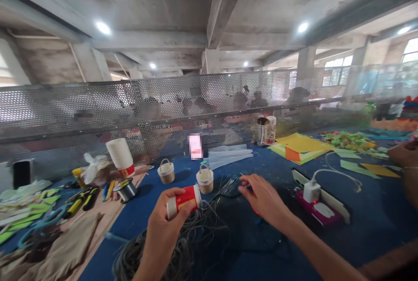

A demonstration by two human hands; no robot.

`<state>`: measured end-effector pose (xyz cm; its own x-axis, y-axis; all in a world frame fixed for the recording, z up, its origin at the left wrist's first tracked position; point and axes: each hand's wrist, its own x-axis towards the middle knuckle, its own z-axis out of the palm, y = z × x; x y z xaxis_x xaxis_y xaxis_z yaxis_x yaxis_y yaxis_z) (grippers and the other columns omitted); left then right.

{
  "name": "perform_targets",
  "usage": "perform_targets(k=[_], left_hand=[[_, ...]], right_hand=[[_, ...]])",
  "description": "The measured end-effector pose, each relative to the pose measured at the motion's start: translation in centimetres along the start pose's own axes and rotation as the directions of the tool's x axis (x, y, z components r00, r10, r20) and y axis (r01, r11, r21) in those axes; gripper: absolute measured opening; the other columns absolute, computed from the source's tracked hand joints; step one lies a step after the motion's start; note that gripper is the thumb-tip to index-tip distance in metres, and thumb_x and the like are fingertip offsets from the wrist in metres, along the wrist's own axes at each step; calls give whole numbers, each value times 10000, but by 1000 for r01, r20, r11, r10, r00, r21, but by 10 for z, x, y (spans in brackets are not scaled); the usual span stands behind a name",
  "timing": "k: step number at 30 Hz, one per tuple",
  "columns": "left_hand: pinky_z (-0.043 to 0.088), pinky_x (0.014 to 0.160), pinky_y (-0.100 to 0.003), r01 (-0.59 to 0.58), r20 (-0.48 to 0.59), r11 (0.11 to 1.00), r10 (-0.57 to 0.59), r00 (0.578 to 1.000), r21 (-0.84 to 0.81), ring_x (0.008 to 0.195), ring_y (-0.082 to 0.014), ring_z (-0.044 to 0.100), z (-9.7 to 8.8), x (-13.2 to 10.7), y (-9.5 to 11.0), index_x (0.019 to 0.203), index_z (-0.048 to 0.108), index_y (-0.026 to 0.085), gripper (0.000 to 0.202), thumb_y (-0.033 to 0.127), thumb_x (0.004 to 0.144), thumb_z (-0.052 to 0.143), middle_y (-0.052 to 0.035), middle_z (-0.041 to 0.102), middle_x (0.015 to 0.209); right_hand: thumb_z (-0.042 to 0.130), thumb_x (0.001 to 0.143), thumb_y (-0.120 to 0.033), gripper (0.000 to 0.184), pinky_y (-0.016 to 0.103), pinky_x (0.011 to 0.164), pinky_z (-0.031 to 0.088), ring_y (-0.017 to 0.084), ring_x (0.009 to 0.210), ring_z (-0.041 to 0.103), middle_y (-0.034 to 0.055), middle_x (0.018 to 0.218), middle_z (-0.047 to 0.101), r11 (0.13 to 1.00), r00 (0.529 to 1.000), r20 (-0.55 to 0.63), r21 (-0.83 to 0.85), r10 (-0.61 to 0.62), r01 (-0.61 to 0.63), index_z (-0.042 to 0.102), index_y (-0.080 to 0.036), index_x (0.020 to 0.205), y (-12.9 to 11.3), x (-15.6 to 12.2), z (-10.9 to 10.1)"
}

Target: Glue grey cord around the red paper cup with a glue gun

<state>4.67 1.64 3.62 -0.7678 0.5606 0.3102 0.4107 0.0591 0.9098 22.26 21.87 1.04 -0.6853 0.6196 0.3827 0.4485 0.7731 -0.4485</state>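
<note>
My left hand point(163, 220) is closed around a red-and-white paper cup point(188, 199), tipped on its side. My right hand point(261, 194) hovers at the right end of a small pile of thin wires point(228, 185); its fingers are bent, with a gap between thumb and forefinger. Whether its fingertips touch a wire is unclear. Beyond the held cup stand two little handled baskets with pale tops, a left basket point(166, 172) and a right basket point(205, 179). Grey cord point(205, 220) lies tangled below the cup, and a larger cord coil point(130, 257) sits partly behind my left forearm.
At left are stacked paper cups point(120, 155), a wire spool point(126, 189), scissors point(42, 224) and cloth point(72, 242). A power bank point(321, 209) with a white charger point(311, 192) lies right. Coloured paper point(300, 146) and a perforated metal screen point(176, 111) stand behind. Another person's hand point(405, 155) is far right.
</note>
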Motion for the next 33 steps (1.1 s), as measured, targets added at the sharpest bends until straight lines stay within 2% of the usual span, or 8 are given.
perform_targets(k=[1, 3, 6, 8, 10, 13, 18, 33], left_hand=[[423, 535, -240, 2, 0, 1000, -2, 1000, -3, 561, -149, 535, -1, 0, 0, 1051, 583, 211, 470, 524, 734, 733, 36, 656, 718], [452, 554, -257, 0, -9, 1000, 0, 1000, -1, 578, -163, 572, -2, 1, -2, 1053, 587, 206, 483, 530, 726, 735, 18, 683, 751], [477, 583, -268, -18, -38, 1000, 19, 999, 13, 605, -176, 607, -3, 2, -3, 1035, 598, 204, 473, 522, 716, 743, 7, 703, 763], [459, 553, -255, -31, -60, 999, 32, 998, 27, 576, -166, 582, -3, 2, -3, 1020, 605, 207, 455, 509, 711, 749, 23, 685, 718], [427, 521, -243, -42, -81, 998, 45, 996, 43, 546, -155, 539, -2, 2, -2, 1007, 609, 212, 434, 501, 715, 748, 42, 651, 676], [407, 515, -234, -39, -83, 999, 42, 996, 37, 544, -146, 507, 0, 1, -1, 1006, 601, 222, 419, 494, 721, 745, 55, 620, 662], [444, 515, -227, 12, -62, 999, -14, 998, -30, 545, -143, 536, 4, -2, 2, 1011, 599, 233, 434, 474, 690, 766, 63, 647, 670], [473, 510, -208, 126, 191, 985, -102, 976, -119, 549, -127, 560, 6, -5, -8, 1057, 540, 236, 494, 436, 686, 799, 53, 663, 698]], right_hand=[[499, 995, -349, 310, 369, 946, 470, 235, 1069, 647, 110, 1164, 688, 964, 996, 77, 266, -41, 19, 604, -177, 1231, -12, -3, 1], [594, 939, -432, 425, 356, 950, 486, 235, 1108, 649, 111, 1202, 689, 812, 974, 186, 584, -127, -5, 560, -184, 1283, -34, -11, 5], [719, 848, -397, 474, 351, 948, 482, 225, 1014, 686, 66, 1033, 742, 657, 932, 292, 749, -216, -82, 577, -176, 1242, -58, -16, 15], [672, 875, -345, 304, 291, 728, 525, 177, 731, 689, 8, 808, 714, 581, 923, 342, 793, -179, -181, 612, -166, 1113, -67, -14, 19], [628, 902, -339, 183, 237, 586, 466, 138, 612, 608, -22, 710, 644, 592, 943, 303, 788, -135, -169, 651, -165, 952, -71, -9, 18], [642, 905, -320, 160, 217, 605, 414, 128, 676, 564, -25, 724, 617, 668, 984, 107, 744, -143, 16, 689, -178, 849, -74, -2, 11], [658, 908, -276, 100, 215, 665, 431, 127, 735, 572, -14, 806, 623, 691, 983, -77, 702, -167, 173, 707, -199, 869, -73, -1, 7], [682, 893, -236, 46, 208, 628, 417, 105, 685, 546, -26, 784, 587, 708, 971, -144, 665, -191, 238, 703, -205, 866, -68, 1, 12]])
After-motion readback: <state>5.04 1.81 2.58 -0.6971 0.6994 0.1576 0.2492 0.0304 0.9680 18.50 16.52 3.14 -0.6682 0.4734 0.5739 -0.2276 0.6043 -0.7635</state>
